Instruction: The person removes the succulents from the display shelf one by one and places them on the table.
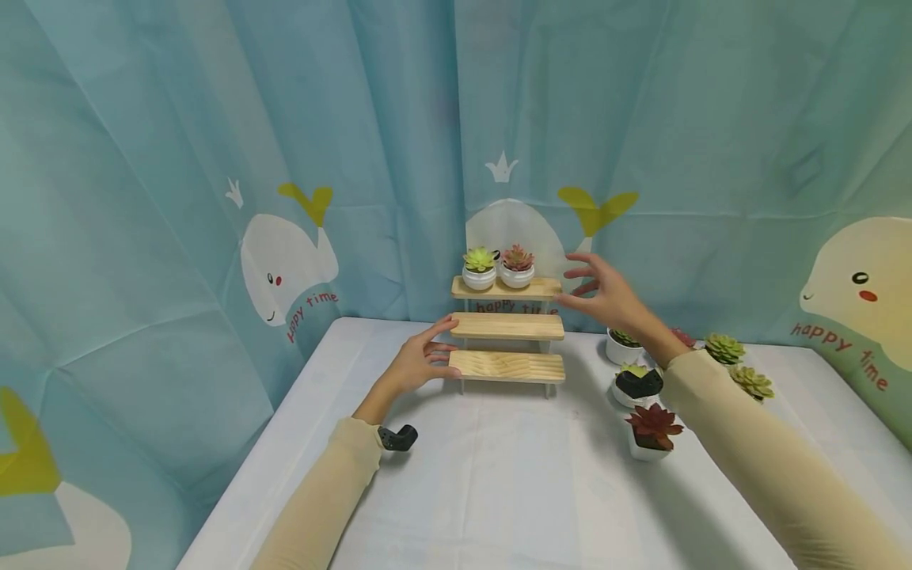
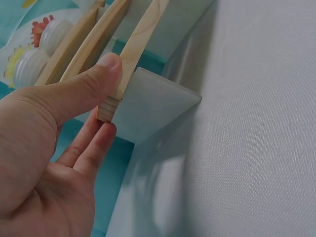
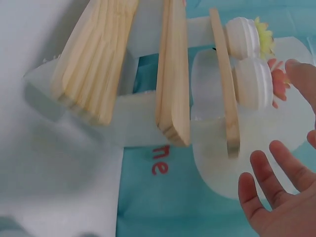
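Observation:
A three-step wooden display stand [image 1: 507, 325] stands near the back of the table. My left hand [image 1: 413, 362] is at its left side; in the left wrist view, the thumb and fingers pinch the end of the lowest board [image 2: 136, 49]. On the top board sit two potted succulents in white pots, a yellow-green one [image 1: 480, 269] and a pink one [image 1: 517, 267]. Just right of the top board, my right hand [image 1: 607, 297] is raised with spread fingers and holds nothing. The right wrist view shows its fingertips apart from the pink succulent [image 3: 254, 84].
More potted succulents stand on the right of the table, including a dark red one [image 1: 651, 431] in front and green ones [image 1: 724, 348] farther back. My right forearm passes over some of them. A blue curtain [image 1: 399, 158] with whale prints hangs behind the white table [image 1: 499, 475].

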Demonstrator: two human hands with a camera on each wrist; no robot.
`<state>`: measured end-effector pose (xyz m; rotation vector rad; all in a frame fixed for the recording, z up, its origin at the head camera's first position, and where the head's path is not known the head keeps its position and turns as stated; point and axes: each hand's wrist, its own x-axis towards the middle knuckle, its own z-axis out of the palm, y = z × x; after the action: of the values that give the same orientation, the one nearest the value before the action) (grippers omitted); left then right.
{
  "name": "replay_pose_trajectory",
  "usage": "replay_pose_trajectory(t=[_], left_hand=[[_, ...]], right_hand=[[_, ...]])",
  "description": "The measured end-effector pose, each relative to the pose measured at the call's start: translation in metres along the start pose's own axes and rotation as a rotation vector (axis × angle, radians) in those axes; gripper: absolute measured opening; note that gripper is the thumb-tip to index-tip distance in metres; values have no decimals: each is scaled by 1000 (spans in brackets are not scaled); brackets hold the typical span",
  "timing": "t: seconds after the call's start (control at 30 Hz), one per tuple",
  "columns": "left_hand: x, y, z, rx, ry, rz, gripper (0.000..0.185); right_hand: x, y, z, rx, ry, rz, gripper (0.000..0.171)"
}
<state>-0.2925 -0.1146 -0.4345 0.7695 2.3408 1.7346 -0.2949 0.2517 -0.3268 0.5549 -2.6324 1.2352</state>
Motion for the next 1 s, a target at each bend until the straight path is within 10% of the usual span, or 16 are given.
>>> replay_pose_trajectory(t=[1.0], left_hand=[[0, 2, -1, 2, -11, 21, 90]], right_hand=[[50, -10, 45, 64, 35, 86, 80]])
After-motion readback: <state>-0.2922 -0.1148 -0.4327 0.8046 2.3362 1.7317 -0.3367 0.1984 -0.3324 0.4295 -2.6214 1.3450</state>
